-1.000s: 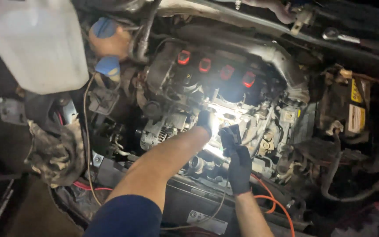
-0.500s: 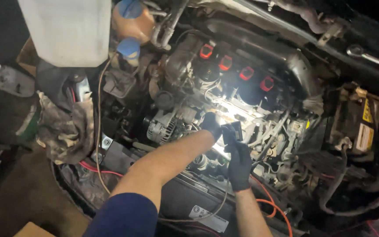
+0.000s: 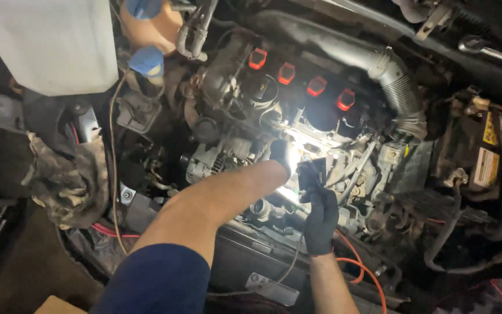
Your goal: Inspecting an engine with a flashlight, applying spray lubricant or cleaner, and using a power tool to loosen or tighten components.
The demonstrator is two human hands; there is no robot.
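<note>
Reaching deep into the engine bay, the left hand (image 3: pixel 284 156) is washed out by bright glare, so whether its fingers are spread or closed cannot be told. Just beside it, the gloved right hand (image 3: pixel 319 215) is closed around a small dark lamp (image 3: pixel 312 173), held upright below the row of four red ignition coils (image 3: pixel 300 72). An orange cable (image 3: pixel 355 261) loops near the right wrist.

Dim engine bay (image 3: pixel 379 145), one central glare (edges black).
</note>
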